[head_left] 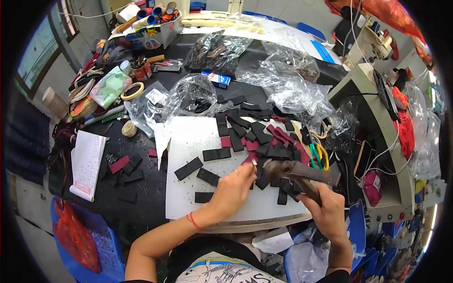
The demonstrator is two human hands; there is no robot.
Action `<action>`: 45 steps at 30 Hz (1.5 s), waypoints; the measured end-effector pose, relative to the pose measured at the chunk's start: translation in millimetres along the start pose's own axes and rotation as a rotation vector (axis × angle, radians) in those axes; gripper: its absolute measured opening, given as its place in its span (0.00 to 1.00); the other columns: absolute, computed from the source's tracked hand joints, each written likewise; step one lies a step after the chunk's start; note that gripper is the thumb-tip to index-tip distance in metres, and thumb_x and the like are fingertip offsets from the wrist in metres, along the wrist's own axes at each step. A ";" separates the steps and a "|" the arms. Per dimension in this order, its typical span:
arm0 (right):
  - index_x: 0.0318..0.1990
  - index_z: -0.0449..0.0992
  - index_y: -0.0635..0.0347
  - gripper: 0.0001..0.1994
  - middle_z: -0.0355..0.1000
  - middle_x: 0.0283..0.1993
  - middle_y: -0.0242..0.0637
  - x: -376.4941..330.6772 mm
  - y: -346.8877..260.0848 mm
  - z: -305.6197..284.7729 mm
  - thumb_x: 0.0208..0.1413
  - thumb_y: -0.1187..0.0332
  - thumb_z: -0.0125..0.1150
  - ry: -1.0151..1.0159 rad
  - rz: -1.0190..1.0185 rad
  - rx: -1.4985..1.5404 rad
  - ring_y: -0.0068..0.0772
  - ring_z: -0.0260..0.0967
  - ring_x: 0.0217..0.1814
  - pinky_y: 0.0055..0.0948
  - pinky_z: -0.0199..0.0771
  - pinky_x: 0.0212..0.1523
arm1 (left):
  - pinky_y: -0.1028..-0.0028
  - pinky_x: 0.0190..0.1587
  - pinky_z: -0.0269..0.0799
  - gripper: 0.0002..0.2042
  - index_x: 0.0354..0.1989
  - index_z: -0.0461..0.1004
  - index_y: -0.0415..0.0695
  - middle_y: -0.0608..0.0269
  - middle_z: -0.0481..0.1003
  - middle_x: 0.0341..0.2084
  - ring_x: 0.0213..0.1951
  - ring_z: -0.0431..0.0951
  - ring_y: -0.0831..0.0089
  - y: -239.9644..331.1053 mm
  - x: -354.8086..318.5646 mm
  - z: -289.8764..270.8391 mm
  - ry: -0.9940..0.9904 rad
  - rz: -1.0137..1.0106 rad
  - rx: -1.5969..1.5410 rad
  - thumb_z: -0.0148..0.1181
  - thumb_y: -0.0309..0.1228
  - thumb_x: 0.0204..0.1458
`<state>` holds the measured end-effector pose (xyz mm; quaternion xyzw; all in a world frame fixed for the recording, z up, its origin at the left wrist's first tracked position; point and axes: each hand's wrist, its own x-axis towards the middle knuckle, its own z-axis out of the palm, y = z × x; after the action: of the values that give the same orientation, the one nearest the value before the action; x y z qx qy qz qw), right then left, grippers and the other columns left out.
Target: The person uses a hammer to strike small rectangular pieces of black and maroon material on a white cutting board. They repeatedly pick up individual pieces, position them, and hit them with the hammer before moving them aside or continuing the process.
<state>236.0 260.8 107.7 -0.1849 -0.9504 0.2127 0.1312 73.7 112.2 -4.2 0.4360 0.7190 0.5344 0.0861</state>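
Note:
In my right hand [328,207] is a hammer [309,188], the fingers closed round its handle. Its dark head, smeared by motion, hangs over the pile just right of my left hand [234,188]. That hand is pinched on a short metal rod, perhaps a punch [255,162], whose bright top end shows between the fingers; its lower end is hidden. Beneath both hands lies a white board [188,137]. Black strap pieces [207,177] are scattered on it, and a heap of black and maroon pieces [281,134] lies beyond my hands.
Green-and-yellow-handled scissors [320,158] lie right of the heap. Clear plastic bags [292,89] and a blue box [216,80] are farther back. Left are a notepad [89,158], a tape roll [132,91] and more strap pieces [120,165]. A beige machine [398,188] stands at right.

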 end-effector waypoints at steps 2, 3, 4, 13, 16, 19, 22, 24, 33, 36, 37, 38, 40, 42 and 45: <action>0.33 0.71 0.62 0.12 0.68 0.19 0.42 -6.1 2.5 5.5 0.51 0.64 0.67 0.034 0.049 0.087 0.41 0.67 0.19 0.34 0.65 0.22 | 0.72 0.35 0.75 0.07 0.41 0.65 0.35 0.54 0.75 0.31 0.32 0.80 0.65 -7.0 7.2 -4.7 -0.076 -0.197 -0.166 0.52 0.23 0.58; 0.32 0.71 0.62 0.11 0.69 0.20 0.42 -7.6 -0.8 3.3 0.52 0.65 0.66 -0.026 0.123 0.112 0.40 0.67 0.19 0.33 0.64 0.22 | 0.72 0.36 0.76 0.06 0.41 0.65 0.35 0.55 0.75 0.30 0.34 0.81 0.68 -7.6 7.0 -6.7 -0.096 -0.274 -0.264 0.52 0.24 0.58; 0.32 0.72 0.62 0.11 0.69 0.20 0.42 -10.6 0.5 4.7 0.51 0.65 0.66 -0.022 0.121 0.111 0.40 0.67 0.18 0.33 0.64 0.22 | 0.73 0.38 0.76 0.06 0.41 0.66 0.35 0.56 0.75 0.29 0.35 0.81 0.70 -7.9 7.6 -8.3 -0.121 -0.347 -0.365 0.51 0.24 0.59; 0.31 0.73 0.64 0.10 0.68 0.19 0.38 -20.1 3.5 0.6 0.50 0.68 0.66 0.166 0.119 0.172 0.29 0.65 0.17 0.28 0.64 0.22 | 0.72 0.38 0.76 0.05 0.38 0.67 0.36 0.54 0.76 0.29 0.32 0.80 0.63 -4.1 1.6 -15.7 -0.201 0.012 -0.135 0.54 0.21 0.56; 0.32 0.73 0.65 0.06 0.67 0.19 0.30 -30.0 -2.2 -9.7 0.50 0.72 0.63 0.365 0.207 0.754 0.18 0.65 0.21 0.24 0.65 0.23 | 0.66 0.33 0.75 0.07 0.39 0.67 0.37 0.51 0.75 0.29 0.30 0.77 0.54 4.4 -1.1 -14.6 -0.205 0.135 -0.003 0.55 0.21 0.53; 0.33 0.72 0.64 0.09 0.69 0.20 0.41 -8.9 -0.9 2.2 0.52 0.69 0.65 0.065 -0.151 -0.016 0.38 0.68 0.19 0.31 0.65 0.21 | 0.63 0.28 0.74 0.08 0.41 0.66 0.36 0.49 0.75 0.32 0.28 0.76 0.51 3.5 -5.1 -12.2 -0.228 0.186 0.140 0.54 0.24 0.55; 0.33 0.72 0.61 0.13 0.68 0.21 0.43 -3.3 -1.2 5.0 0.49 0.64 0.69 -0.054 -0.038 -0.018 0.45 0.68 0.21 0.35 0.65 0.22 | 0.69 0.28 0.75 0.08 0.39 0.67 0.36 0.47 0.75 0.30 0.25 0.77 0.55 -9.7 10.1 -11.4 -0.140 -0.184 -0.101 0.56 0.26 0.55; 0.32 0.70 0.59 0.14 0.69 0.20 0.41 -9.6 9.5 16.9 0.50 0.61 0.67 -0.036 -0.071 -0.049 0.45 0.68 0.19 0.37 0.65 0.21 | 0.75 0.34 0.78 0.08 0.41 0.68 0.36 0.57 0.76 0.29 0.35 0.80 0.74 0.6 22.6 -18.8 -0.139 -0.300 -0.300 0.55 0.26 0.58; 0.27 0.65 0.59 0.18 0.68 0.19 0.38 -4.1 -1.6 49.0 0.53 0.55 0.64 -0.121 -0.149 -0.072 0.44 0.67 0.18 0.37 0.63 0.17 | 0.77 0.42 0.77 0.08 0.44 0.68 0.36 0.59 0.76 0.34 0.40 0.79 0.74 -21.7 4.0 -64.3 -0.059 -0.404 -0.468 0.54 0.24 0.58; 0.27 0.63 0.59 0.19 0.67 0.18 0.38 1.5 -7.7 52.4 0.54 0.55 0.63 -0.174 -0.150 -0.128 0.44 0.67 0.18 0.39 0.63 0.16 | 0.76 0.42 0.77 0.08 0.44 0.68 0.36 0.59 0.76 0.33 0.39 0.79 0.73 -21.0 -1.1 -72.6 -0.137 -0.414 -0.305 0.53 0.24 0.58; 0.27 0.63 0.59 0.19 0.66 0.18 0.38 2.6 -9.3 52.5 0.54 0.55 0.63 -0.195 -0.143 -0.143 0.45 0.67 0.18 0.39 0.63 0.16 | 0.75 0.43 0.77 0.08 0.44 0.68 0.35 0.59 0.76 0.33 0.38 0.80 0.73 -18.0 0.0 -80.4 -0.161 -0.355 -0.205 0.52 0.24 0.59; 0.27 0.63 0.59 0.19 0.66 0.18 0.38 3.0 -10.4 52.9 0.54 0.55 0.62 -0.216 -0.135 -0.158 0.45 0.67 0.18 0.39 0.63 0.16 | 0.75 0.43 0.77 0.08 0.44 0.67 0.35 0.59 0.76 0.33 0.38 0.80 0.73 -18.3 -0.1 -81.5 -0.137 -0.360 -0.261 0.52 0.24 0.59; 0.28 0.62 0.60 0.19 0.66 0.18 0.39 3.0 -12.3 53.9 0.55 0.55 0.62 -0.214 -0.133 -0.149 0.45 0.67 0.17 0.40 0.64 0.16 | 0.75 0.43 0.77 0.09 0.45 0.67 0.35 0.58 0.76 0.34 0.39 0.79 0.73 -18.3 0.7 -79.8 -0.086 -0.365 -0.374 0.52 0.24 0.59; 0.28 0.63 0.60 0.19 0.67 0.19 0.40 3.8 -15.2 53.9 0.54 0.56 0.63 -0.220 -0.117 -0.137 0.46 0.67 0.18 0.40 0.64 0.17 | 0.75 0.44 0.77 0.11 0.49 0.66 0.35 0.56 0.76 0.36 0.40 0.79 0.73 -22.1 -0.5 -70.9 -0.089 -0.382 -0.479 0.52 0.24 0.59; 0.28 0.63 0.61 0.18 0.67 0.19 0.42 3.2 -17.1 53.2 0.54 0.57 0.64 -0.229 -0.092 -0.133 0.48 0.67 0.19 0.40 0.64 0.18 | 0.76 0.45 0.76 0.13 0.52 0.66 0.36 0.56 0.76 0.37 0.40 0.78 0.74 -23.0 0.1 -65.7 -0.169 -0.382 -0.418 0.52 0.25 0.59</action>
<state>210.6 228.8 69.4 -0.1237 -0.9787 0.1626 0.0188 22.6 65.6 3.6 0.3084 0.6527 0.6068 0.3328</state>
